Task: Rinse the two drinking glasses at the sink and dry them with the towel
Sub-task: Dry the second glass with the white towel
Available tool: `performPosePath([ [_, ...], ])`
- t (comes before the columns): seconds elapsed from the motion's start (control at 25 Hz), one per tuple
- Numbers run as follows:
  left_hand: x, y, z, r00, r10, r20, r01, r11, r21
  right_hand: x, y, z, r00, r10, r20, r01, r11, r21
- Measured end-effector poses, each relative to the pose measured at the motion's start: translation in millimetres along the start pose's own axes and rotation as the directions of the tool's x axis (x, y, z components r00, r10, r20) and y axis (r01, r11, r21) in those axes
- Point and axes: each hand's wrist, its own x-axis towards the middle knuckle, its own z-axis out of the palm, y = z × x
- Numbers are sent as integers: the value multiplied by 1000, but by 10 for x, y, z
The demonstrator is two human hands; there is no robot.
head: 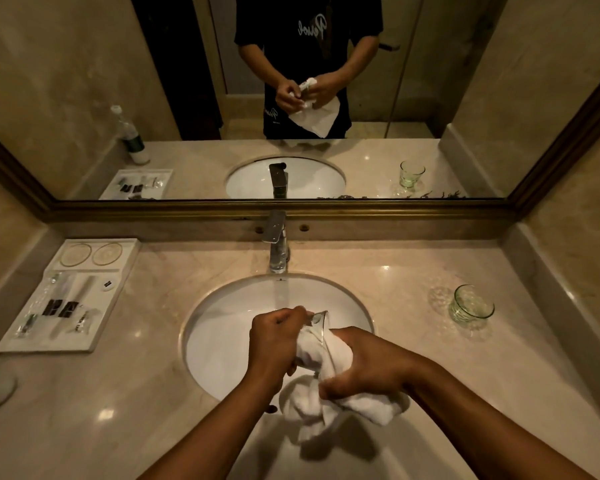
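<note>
Above sink (222, 341), left hand (274, 344) fingers grip glass (317, 327); right hand (368, 368) fingers clench towel (326, 403)

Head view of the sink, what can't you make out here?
- Glass: mostly hidden by the towel and both hands, left hand, right hand.
- Tray items: too small and dim to identify.
- Whether the other glass is dry: unclear.

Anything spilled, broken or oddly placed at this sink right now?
Nothing stands out. The left hand holds a glass over the sink while the right hand works the white towel into it. The second glass stands upright on the counter to the right, intact. No spill shows.
</note>
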Motion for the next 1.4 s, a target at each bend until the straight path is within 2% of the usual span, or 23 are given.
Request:
performPosePath([
  [0.16, 97, -104, -76, 941, -314, 123, 313, 949, 27, 40, 34, 85, 996, -45, 72, 62, 968, -244],
  [0.28, 143, -263, -88, 882, -436, 178, 436, 899, 38, 57, 89, 125, 990, -107, 89, 138, 818, -558],
  [0.36, 139, -327, -93, 834, -510, 210, 514, 857, 41, 56, 118, 140, 977, -172, 124, 211, 705, -677],
  [0.4, 123, -325, -94, 796, -555, 244, 557, 828, 64, 53, 141, 146, 972, -188, 138, 231, 695, -681],
  [0.48, 95, -254, -80, 744, -587, 319, 596, 799, 80, 44, 176, 132, 985, -145, 98, 175, 811, -559],
  [0.56, 105, -120, -94, 774, -528, 350, 571, 821, -24, 59, 166, 94, 998, -70, 4, 68, 953, -295],
  [0.64, 117, 0, -70, 891, -352, 286, 386, 919, -72, 83, 165, 54, 999, 34, -31, -33, 999, 35],
  [0.68, 106, 38, -59, 945, -218, 242, 233, 972, -36, 96, 165, 40, 998, 59, -7, -56, 970, 236],
  [0.72, 105, 28, -54, 977, -57, 207, 56, 998, 11, 105, 163, 37, 997, 61, 43, -74, 890, 449],
  [0.76, 106, 3, -60, 976, 125, 179, -135, 990, 48, 106, 158, 43, 994, 36, 102, -93, 767, 634],
  [0.8, 115, -29, -73, 941, 302, 153, -317, 945, 79, 109, 147, 49, 990, -3, 139, -104, 651, 752],
  [0.84, 128, -60, -82, 881, 456, 129, -469, 877, 105, 109, 128, 47, 987, -39, 159, -107, 582, 806],
  [0.88, 148, -89, -87, 813, 573, 104, -582, 803, 130, 119, 113, 41, 987, -61, 151, -85, 594, 800],
  [0.92, 156, -98, -77, 764, 642, 66, -643, 750, 155, 124, 79, 32, 991, -65, 117, -44, 668, 743],
  [0.96, 161, -94, -61, 752, 659, 12, -651, 740, 170, 138, 54, 29, 997, -53, 59, 4, 775, 631],
  [1.04, 171, -39, -35, 825, 561, -74, -547, 824, 147, 140, -24, 37, 997, -41, -67, 62, 932, 357],
  [1.12, 224, 15, -16, 927, 369, -59, -365, 928, 74, 145, -51, 57, 991, -50, -124, 70, 984, 164],
  [1.2, 274, 37, -9, 991, 127, -33, -128, 991, -37, 169, -47, 98, 987, -93, -131, 94, 996, 0],
  [1.24, 279, 29, -15, 1000, 4, -30, -6, 997, -77, 199, -11, 127, 985, -125, -121, 113, 988, -100],
  [1.32, 255, -21, -25, 978, -209, -7, 208, 975, -77, 261, 104, 190, 980, -166, -113, 120, 935, -333],
  [1.4, 267, -136, -28, 930, -366, 42, 368, 929, -42, 285, 246, 239, 957, -280, -71, 179, 767, -617],
])
